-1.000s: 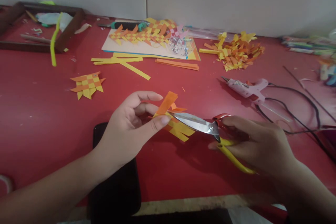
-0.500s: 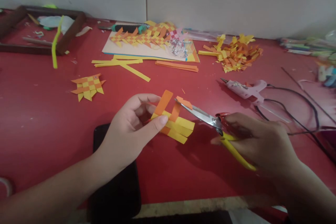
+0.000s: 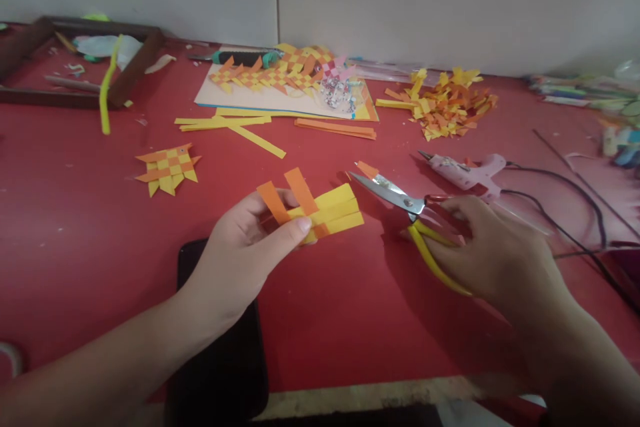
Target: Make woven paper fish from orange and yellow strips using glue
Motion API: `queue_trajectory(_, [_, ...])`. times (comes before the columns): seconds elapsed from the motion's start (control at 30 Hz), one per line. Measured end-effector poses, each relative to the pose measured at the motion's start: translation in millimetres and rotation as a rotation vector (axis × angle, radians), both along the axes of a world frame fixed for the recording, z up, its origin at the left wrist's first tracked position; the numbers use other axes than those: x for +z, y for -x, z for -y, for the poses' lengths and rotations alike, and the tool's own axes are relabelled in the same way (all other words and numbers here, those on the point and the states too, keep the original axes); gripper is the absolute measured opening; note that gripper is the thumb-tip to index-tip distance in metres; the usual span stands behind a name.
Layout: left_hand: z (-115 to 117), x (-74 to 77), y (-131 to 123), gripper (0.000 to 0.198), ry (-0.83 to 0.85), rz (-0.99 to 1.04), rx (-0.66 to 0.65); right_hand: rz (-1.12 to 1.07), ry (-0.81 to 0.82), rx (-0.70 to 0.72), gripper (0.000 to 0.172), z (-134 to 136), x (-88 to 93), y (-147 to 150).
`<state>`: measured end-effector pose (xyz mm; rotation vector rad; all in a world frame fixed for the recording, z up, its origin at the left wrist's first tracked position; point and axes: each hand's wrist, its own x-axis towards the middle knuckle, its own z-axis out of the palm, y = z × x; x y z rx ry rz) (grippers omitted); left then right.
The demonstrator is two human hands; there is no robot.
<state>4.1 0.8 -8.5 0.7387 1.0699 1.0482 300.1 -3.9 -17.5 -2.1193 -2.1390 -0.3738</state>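
Orange-and-yellow woven paper strips [image 3: 336, 210] are pinched between the thumb and fingers of the left hand [image 3: 240, 250], above the desk [image 3: 320, 320]. The right hand [image 3: 495, 250] is wrapped around metal scissors with red and yellow handles [image 3: 435, 267], their blades apart from the strips. A flat black rectangular slab [image 3: 225, 360] overlaps the desk's front edge. Beyond the hands lie a pink glue gun [image 3: 465, 172] and an orange-and-yellow checkered paper fish [image 3: 173, 165]; orange and yellow paper clippings [image 3: 450, 107] are heaped toward the back edge.

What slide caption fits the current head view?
Left hand pinches yellow and orange paper strips; right hand holds scissors over a red table.
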Motion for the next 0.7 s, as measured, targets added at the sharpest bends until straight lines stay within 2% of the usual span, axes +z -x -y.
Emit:
queue_trajectory(0.13, [-1, -1.3, 0, 0.015, 0.012, 0.02, 0.017, -0.08, -0.101, 0.068, 0.043, 0, -1.9, -3])
queue_trajectory(0.23, [-3, 0.4, -2, 0.018, 0.038, 0.048, 0.024, -0.161, -0.15, 0.089, 0.048, 1, -1.3, -1])
queue_trajectory(0.3, [-3, 1.7, -2, 0.021, 0.052, 0.062, 0.035, -0.28, -0.144, 0.112, 0.05, 3, 1.5, 2])
queue_trajectory(0.4, [-4, 2.1, -3, 0.022, 0.041, 0.066, 0.043, -0.452, -0.093, 0.228, 0.047, 8, 8.9, 7])
queue_trajectory(0.53, [-5, 0.3, -3, 0.023, 0.041, 0.08, 0.084, -0.424, -0.045, 0.406, 0.047, 13, 16.6, 15])
queue_trajectory(0.7, [-3, 1.4, -4, 0.017, 0.062, 0.083, 0.092, -0.368, -0.028, 0.448, 0.049, 13, 13.0, 22])
